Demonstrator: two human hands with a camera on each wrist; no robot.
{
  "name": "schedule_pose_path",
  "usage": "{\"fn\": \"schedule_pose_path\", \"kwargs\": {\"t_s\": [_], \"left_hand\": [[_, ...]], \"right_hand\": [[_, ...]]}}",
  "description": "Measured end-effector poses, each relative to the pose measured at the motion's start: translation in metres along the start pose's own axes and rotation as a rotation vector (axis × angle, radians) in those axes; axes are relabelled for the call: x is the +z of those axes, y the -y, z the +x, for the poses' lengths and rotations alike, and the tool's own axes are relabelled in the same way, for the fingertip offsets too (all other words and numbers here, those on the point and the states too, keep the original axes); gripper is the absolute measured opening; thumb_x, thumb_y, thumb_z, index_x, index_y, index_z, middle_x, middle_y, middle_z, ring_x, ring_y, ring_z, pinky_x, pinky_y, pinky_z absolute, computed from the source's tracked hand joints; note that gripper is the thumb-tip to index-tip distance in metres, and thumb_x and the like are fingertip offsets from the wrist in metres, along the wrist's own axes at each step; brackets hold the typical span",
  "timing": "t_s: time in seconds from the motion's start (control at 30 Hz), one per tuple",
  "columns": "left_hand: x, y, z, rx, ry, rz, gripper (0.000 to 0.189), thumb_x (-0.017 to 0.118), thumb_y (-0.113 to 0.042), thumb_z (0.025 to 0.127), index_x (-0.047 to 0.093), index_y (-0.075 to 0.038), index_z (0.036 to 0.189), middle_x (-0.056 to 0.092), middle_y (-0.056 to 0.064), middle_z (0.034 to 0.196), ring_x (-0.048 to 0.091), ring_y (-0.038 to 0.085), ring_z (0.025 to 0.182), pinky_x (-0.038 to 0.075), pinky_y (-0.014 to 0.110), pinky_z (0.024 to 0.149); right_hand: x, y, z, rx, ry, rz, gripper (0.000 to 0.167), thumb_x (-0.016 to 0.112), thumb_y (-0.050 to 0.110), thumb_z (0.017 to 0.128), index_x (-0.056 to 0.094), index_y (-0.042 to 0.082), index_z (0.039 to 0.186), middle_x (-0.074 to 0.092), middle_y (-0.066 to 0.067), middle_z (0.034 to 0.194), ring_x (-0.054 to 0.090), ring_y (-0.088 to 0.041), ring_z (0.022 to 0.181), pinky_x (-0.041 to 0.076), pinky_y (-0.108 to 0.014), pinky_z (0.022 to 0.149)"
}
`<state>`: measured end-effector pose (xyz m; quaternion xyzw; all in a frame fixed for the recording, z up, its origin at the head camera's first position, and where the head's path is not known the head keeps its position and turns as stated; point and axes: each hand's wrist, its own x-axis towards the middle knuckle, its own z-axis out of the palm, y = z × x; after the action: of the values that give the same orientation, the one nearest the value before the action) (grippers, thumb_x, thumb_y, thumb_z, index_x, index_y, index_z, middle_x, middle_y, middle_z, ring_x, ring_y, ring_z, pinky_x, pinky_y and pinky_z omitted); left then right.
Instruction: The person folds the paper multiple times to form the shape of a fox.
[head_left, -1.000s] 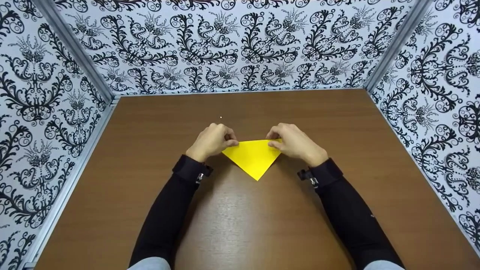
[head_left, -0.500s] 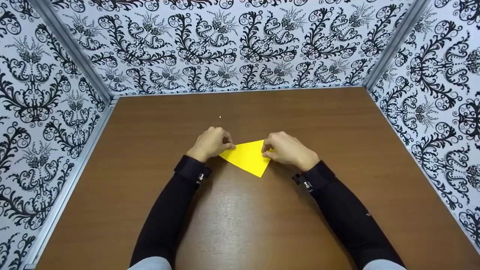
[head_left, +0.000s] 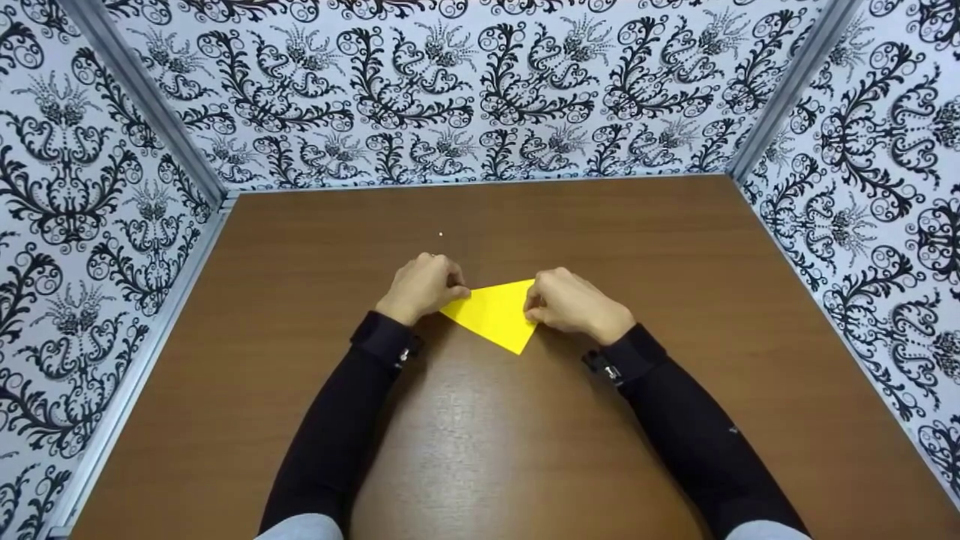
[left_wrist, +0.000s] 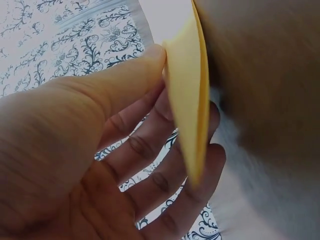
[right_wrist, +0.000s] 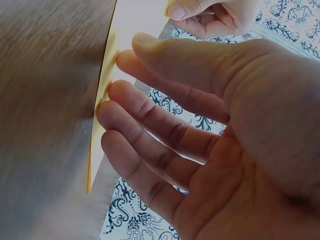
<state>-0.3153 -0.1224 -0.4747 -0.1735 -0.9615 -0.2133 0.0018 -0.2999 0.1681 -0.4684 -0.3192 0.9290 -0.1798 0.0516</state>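
Note:
A yellow sheet of paper [head_left: 495, 315], folded into layers, stands out over the brown table with one point towards the person. My left hand [head_left: 424, 286] pinches its left corner, with the thumb [left_wrist: 135, 70] on the near side and the fingers behind. In the left wrist view the paper [left_wrist: 185, 95] narrows to a tip, its layers slightly parted. At the paper's right side is my right hand [head_left: 574, 304]. In the right wrist view its fingertips [right_wrist: 120, 90] touch the paper [right_wrist: 131, 20], while the thumb is apart from the fingers. From the head view, the hand hides the paper's right edge.
The wooden table [head_left: 480, 435] spreads around both hands. A tiny white speck [head_left: 440, 234] lies on it beyond the left hand. Patterned black-and-white walls [head_left: 465, 90] with grey metal edging [head_left: 787, 97] enclose the back and sides.
My right hand has moved left and a little towards the person, covering the paper's right side. The paper has turned slightly, its right side lying further left. The left hand has shifted only slightly.

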Motion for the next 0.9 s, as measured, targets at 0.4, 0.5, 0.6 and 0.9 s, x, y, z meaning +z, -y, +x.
{"fn": "schedule_pose_path", "kwargs": {"t_s": [0.4,0.5,0.6,0.9], "left_hand": [[-0.008,-0.013,-0.01,0.101,-0.044,0.055,0.018,0.092,-0.026,0.104,0.09,-0.012,0.114,0.086,0.01,0.113,0.08,0.031,0.104,0.069,0.049,0.098],[-0.001,-0.018,-0.018,0.199,-0.013,0.048,0.023,0.092,-0.022,0.104,0.088,-0.007,0.121,0.084,0.014,0.119,0.08,0.034,0.109,0.07,0.051,0.103],[0.006,-0.022,-0.024,0.284,0.015,0.069,0.029,0.093,-0.019,0.103,0.087,-0.004,0.127,0.084,0.016,0.124,0.08,0.036,0.113,0.07,0.049,0.101],[0.018,-0.023,-0.026,0.324,0.038,0.148,0.031,0.093,-0.019,0.102,0.087,-0.005,0.129,0.082,0.017,0.142,0.078,0.038,0.13,0.068,0.047,0.112]], "right_hand": [[-0.001,0.003,0.002,0.026,0.025,0.007,0.01,0.089,0.014,0.104,0.092,0.007,0.111,0.087,-0.009,0.106,0.07,-0.024,0.089,0.061,-0.038,0.084],[0.0,0.003,0.002,0.043,0.037,0.013,0.011,0.089,0.016,0.105,0.091,0.008,0.112,0.086,-0.009,0.106,0.069,-0.024,0.089,0.061,-0.037,0.084],[0.0,0.003,0.001,0.057,0.043,0.016,0.011,0.089,0.017,0.105,0.091,0.008,0.111,0.085,-0.008,0.106,0.068,-0.024,0.089,0.06,-0.037,0.083],[0.0,0.007,-0.002,0.051,0.035,-0.022,0.011,0.089,0.017,0.105,0.09,0.008,0.111,0.083,-0.01,0.109,0.068,-0.025,0.091,0.06,-0.039,0.083]]}}
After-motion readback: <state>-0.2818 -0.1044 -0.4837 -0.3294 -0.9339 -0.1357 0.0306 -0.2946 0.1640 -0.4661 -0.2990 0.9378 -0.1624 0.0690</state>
